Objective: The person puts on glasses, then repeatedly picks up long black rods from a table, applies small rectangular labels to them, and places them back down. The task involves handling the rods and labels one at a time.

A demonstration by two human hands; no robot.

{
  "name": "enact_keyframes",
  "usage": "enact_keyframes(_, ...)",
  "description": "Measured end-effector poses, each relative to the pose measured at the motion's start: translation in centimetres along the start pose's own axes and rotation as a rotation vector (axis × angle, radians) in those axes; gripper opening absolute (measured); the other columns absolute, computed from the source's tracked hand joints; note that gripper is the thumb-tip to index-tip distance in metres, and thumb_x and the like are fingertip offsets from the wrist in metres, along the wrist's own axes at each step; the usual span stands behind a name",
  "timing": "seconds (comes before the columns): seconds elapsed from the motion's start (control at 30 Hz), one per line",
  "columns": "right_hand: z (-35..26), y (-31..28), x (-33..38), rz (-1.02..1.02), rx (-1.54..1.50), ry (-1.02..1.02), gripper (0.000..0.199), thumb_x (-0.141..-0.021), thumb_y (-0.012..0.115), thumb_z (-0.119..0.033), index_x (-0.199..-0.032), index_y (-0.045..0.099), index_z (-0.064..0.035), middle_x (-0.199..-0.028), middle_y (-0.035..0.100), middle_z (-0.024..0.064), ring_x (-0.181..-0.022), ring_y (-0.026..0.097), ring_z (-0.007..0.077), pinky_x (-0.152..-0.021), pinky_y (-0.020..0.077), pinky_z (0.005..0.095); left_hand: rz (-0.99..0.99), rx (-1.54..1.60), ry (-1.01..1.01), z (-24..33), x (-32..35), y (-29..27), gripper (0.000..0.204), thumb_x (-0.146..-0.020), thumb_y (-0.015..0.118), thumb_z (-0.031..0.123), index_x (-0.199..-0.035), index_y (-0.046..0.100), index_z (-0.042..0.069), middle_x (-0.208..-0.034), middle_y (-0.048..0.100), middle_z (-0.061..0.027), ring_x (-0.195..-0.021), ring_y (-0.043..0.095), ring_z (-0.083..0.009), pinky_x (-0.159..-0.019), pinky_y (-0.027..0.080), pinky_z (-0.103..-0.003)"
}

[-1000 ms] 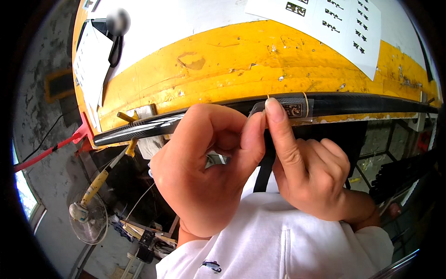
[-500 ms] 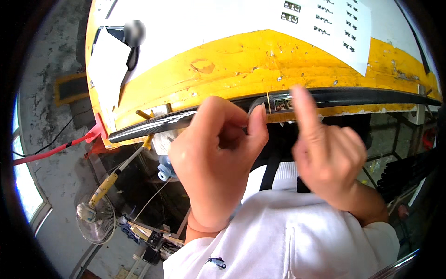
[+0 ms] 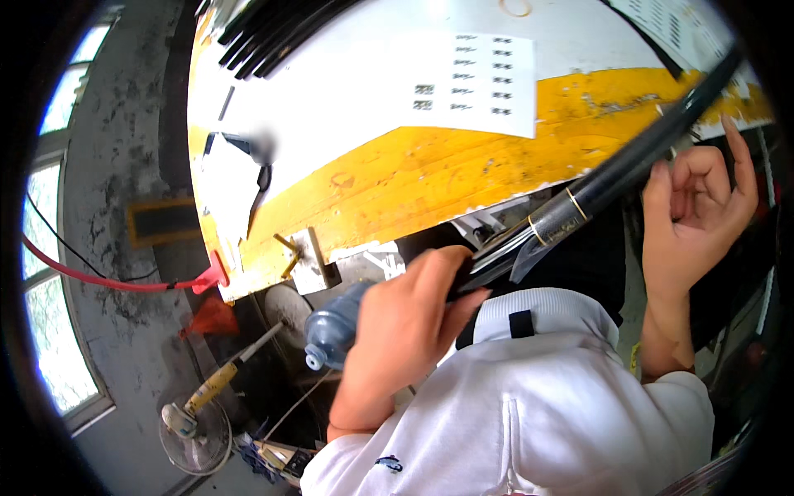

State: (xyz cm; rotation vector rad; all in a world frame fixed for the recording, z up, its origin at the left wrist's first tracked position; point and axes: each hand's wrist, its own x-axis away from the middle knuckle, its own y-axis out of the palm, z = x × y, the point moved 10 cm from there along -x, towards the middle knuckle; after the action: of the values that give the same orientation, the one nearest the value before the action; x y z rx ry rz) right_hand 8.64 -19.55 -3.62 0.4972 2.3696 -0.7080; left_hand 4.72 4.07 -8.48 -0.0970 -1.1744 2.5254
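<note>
A long glossy black carbon tube slants from my lap up toward the far right. Gold bands and a printed decal mark its middle. My left hand is closed around its near end, left of the bands. A loose flap of clear film hangs off the tube beside the decal. My right hand is just below the tube's far half, palm up. Its thumb and forefinger stretch out, the other fingers curl, and nothing is seen in it.
The yellow-edged bench carries a white decal sheet and several black tubes. A white block with a peg is fixed at its edge. Below are a blue bottle, a fan and a red hose.
The tube has come off the bench edge and swung to a slant, its near end toward me. My left hand has taken hold of it; my right hand has moved right and turned palm up.
</note>
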Motion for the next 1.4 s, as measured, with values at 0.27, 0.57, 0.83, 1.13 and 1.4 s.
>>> enact_keyframes(0.27, 2.3, 5.0, 5.9, -0.546, -0.664, 0.643, 0.016, -0.081, 0.077, -0.015, -0.081, 0.067, -0.0033, -0.072, 0.064, -0.002, -0.068, 0.058, 0.0037, -0.061, 0.045, 0.0217, -0.036, 0.406, 0.035, 3.2, 0.2, 7.9, 0.041, -0.089, 0.071, 0.016, -0.119, 0.049, -0.002, -0.077, 0.06, -0.0188, -0.066, 0.063, -0.0333, -0.06, 0.049, -0.035)
enact_keyframes(0.57, 2.0, 4.2, 8.7, -0.656, -0.712, 0.769, 0.036, -0.065, 0.083, -0.024, -0.086, 0.058, -0.0075, -0.072, 0.046, -0.005, -0.069, 0.046, 0.0044, -0.061, 0.0348, 0.0222, 0.025, 0.414, 0.136, 6.2, 0.6, 9.3, 0.039, -0.087, 0.072, 0.012, -0.116, 0.051, -0.004, -0.076, 0.058, -0.0158, -0.06, 0.056, -0.0296, -0.058, 0.046, -0.031)
enact_keyframes(0.83, 4.7, -1.1, 5.3, -0.39, -0.691, 0.744, 0.036, -0.069, 0.08, -0.023, -0.094, 0.057, -0.0093, -0.079, 0.047, -0.0044, -0.072, 0.049, 0.0057, -0.065, 0.0394, 0.0195, -0.04, 0.408, 0.093, 7.4, 0.6, 10.7, 0.035, -0.087, 0.072, 0.011, -0.112, 0.052, -0.003, -0.066, 0.054, -0.0123, -0.055, 0.054, -0.019, -0.055, 0.044, -0.029)
enact_keyframes(1.13, 6.8, -6.6, 4.0, -0.118, -0.759, 0.719, 0.034, -0.075, 0.078, -0.021, -0.099, 0.057, -0.0087, -0.083, 0.055, -0.0013, -0.072, 0.054, 0.0063, -0.062, 0.0455, 0.022, -0.147, 0.469, 0.15, 9.0, -0.1, 12.5, 0.026, -0.09, 0.068, 0.008, -0.108, 0.052, -0.002, -0.066, 0.054, -0.0052, -0.054, 0.051, -0.0095, -0.052, 0.041, -0.025)
enact_keyframes(1.4, 12.0, -17.3, 7.2, 0.22, -0.194, 0.564, 0.029, -0.077, 0.076, -0.019, -0.093, 0.055, -0.0059, -0.075, 0.056, 0.0022, -0.068, 0.056, 0.0112, -0.063, 0.0465, 0.0278, -0.257, 0.236, 0.568, 16.4, -2.4, 14.5, 0.047, -0.083, 0.072, 0.008, -0.125, 0.053, -0.003, -0.107, 0.064, -0.0171, -0.092, 0.064, -0.0305, -0.083, 0.051, -0.035)
